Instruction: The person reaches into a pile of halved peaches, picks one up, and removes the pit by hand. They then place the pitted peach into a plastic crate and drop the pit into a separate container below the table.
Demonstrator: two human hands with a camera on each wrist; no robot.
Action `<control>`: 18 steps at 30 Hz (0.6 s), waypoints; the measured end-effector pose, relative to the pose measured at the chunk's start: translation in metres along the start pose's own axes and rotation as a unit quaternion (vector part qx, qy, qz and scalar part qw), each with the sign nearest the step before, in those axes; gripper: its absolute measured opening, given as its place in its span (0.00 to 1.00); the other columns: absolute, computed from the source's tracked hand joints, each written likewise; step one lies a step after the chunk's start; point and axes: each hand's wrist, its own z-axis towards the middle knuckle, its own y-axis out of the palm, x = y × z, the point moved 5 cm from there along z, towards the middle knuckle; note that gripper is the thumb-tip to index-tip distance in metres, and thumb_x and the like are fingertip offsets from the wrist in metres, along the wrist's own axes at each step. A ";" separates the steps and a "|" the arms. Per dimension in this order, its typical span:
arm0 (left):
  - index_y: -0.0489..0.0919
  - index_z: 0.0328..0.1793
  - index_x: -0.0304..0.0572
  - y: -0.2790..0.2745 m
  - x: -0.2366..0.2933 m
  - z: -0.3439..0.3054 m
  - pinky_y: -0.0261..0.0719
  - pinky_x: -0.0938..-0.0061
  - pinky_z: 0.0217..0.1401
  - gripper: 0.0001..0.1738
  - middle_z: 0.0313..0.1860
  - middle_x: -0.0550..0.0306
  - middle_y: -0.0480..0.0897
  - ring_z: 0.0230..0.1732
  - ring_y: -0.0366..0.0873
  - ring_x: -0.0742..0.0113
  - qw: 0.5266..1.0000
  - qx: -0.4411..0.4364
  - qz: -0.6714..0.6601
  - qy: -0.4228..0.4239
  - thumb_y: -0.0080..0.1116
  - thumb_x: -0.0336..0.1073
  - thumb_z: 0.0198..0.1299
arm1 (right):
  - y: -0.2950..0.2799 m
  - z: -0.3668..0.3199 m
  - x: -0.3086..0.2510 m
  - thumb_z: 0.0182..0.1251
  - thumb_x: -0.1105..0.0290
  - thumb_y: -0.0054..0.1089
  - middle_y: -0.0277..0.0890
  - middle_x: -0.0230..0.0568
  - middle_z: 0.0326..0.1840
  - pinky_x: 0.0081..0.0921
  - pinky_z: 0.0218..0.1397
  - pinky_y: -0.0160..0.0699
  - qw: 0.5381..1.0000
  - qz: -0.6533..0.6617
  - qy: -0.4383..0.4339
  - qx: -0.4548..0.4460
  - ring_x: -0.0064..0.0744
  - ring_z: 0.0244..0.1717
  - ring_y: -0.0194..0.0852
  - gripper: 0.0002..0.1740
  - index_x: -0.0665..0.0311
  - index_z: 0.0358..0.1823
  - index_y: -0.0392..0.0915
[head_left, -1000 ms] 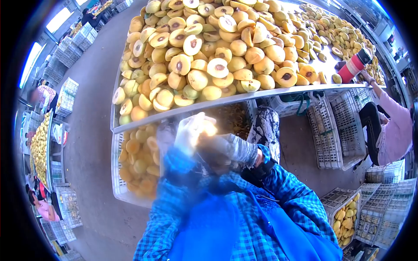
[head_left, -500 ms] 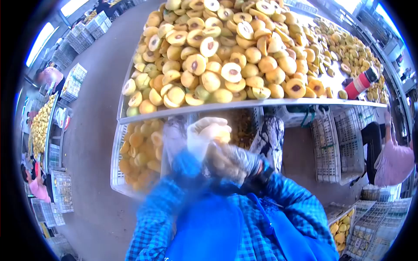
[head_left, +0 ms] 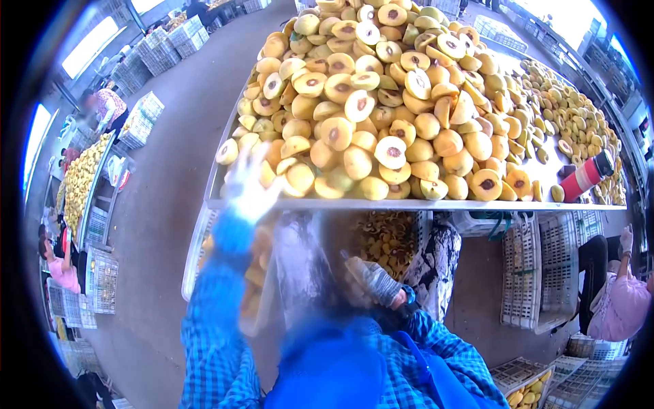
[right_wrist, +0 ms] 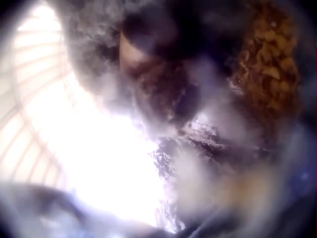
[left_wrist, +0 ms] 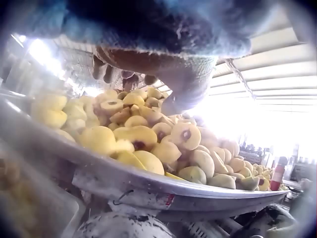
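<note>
My gloved left hand point(head_left: 252, 180), blurred, reaches over the front left edge of a metal-rimmed table point(head_left: 354, 204). Its fingers are stretched out toward a heap of halved yellow peaches point(head_left: 357, 105), many with brown pits or pit hollows showing. In the left wrist view the fingertips point(left_wrist: 101, 72) hang above the heap, with nothing held. Low over the lap, my right hand point(head_left: 375, 281) in a grey glove has its fingers curled round a small thin tool point(head_left: 345, 255); only a blurred tip shows. The right wrist view is mostly blurred.
Under the table edge, a white crate point(head_left: 194, 262) with yellow peach halves stands at left. Dark brown scraps point(head_left: 385, 238) lie between the knees. A red bottle point(head_left: 586, 176) leans at the table's right. White crates point(head_left: 521, 273) and a seated person point(head_left: 623, 300) are further right.
My left hand has left the right hand and moved forward and left to the heap; the peach half it held is gone from it. The right hand stays low over the lap.
</note>
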 end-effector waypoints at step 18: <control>0.72 0.54 0.36 0.059 0.051 -0.032 0.84 0.57 0.41 0.31 0.44 0.45 0.79 0.42 0.80 0.49 0.339 0.010 -0.827 -0.449 0.48 0.58 0.60 | 0.020 -0.070 -0.157 0.68 0.60 0.51 0.76 0.53 0.32 0.40 0.33 0.73 0.840 -0.217 -0.435 0.242 0.53 0.33 0.76 0.13 0.62 0.41 0.77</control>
